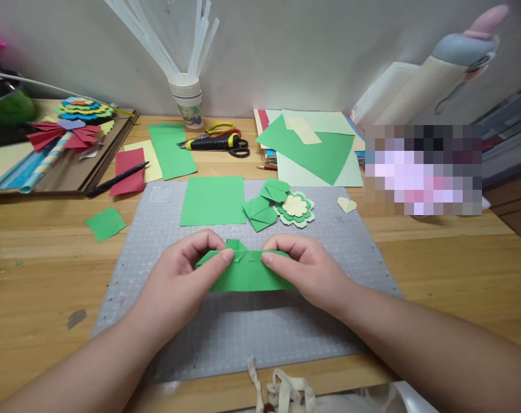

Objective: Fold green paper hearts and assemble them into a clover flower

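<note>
A folded green paper piece (245, 271) lies on the grey cutting mat (251, 327) in the middle of the wooden desk. My left hand (190, 268) pinches its left end between thumb and curled fingers. My right hand (306, 265) pinches the right end the same way. The thumbs press on the top fold, where a small flap sticks up between them. Behind it on the mat lie a flat green sheet (212, 200), folded green heart shapes (264, 206) and a layered green and cream paper clover (295, 208).
Scissors and a utility knife (219, 141) lie behind the mat, by stacked paper cups with plastic sticks (187, 94). Green and pale sheets (316, 149) sit back right. Red and yellow papers with a black pen (118, 179), a green square (106, 223) and paper flowers (73, 123) lie left.
</note>
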{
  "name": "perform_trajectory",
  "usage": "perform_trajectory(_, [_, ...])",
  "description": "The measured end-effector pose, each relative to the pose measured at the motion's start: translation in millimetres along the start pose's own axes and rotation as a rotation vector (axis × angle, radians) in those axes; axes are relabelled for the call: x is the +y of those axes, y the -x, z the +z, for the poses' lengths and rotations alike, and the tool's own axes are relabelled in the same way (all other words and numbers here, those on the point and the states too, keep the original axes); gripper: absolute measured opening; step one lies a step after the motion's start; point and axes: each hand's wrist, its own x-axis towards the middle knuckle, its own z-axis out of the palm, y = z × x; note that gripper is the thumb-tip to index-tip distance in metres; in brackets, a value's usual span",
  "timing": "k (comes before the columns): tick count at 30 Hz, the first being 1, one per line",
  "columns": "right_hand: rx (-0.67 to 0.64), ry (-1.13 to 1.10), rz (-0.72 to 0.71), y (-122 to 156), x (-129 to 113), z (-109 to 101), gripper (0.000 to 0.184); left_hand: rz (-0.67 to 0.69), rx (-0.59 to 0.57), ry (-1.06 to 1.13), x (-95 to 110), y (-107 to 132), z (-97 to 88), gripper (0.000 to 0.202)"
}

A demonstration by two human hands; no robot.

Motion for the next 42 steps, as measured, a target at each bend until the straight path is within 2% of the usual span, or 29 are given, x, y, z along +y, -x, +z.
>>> perform_trajectory(7, [-0.055,-0.007,0.003,1.8,0.1,1.8,0.02,-0.067,-0.161,-0.014,-0.4,-1.7,-1.0,0.028])
perform_trajectory(14, [0.015,-0.109,0.033,-0.2,-1.2,0.6,0.009,-0.092,-0.145,0.039,0.7,-2.7,0.3,0.025])
perform_trajectory(18, [0.012,-0.154,0.047,-1.7,2.0,1.2,0.011,-0.094,-0.155,0.051,1.4,-1.7,2.5,0.02])
perform_trajectory(22, [0.023,-0.183,0.027,-2.9,5.1,0.0,0.013,0.005,-0.164,-0.066,0.1,1.0,3.4,0.018])
perform_trajectory(26, [0.02,-0.182,0.021,-2.7,5.3,-0.6,0.013,0.086,-0.067,-0.175,1.5,2.3,3.2,0.013])
perform_trajectory(29, [0.019,-0.169,0.021,-1.5,4.5,-0.2,0.014,0.04,-0.031,-0.162,4.1,1.2,3.5,0.015])
perform_trajectory(34, [0.01,-0.08,-0.033,0.8,3.1,1.1,0.015,-0.089,-0.034,-0.072,3.9,-0.8,2.9,0.02])
perform_trajectory(42, [-0.015,0.018,-0.13,6.2,0.8,3.1,0.016,-0.169,-0.175,0.093,0.3,-4.6,-0.2,0.02])
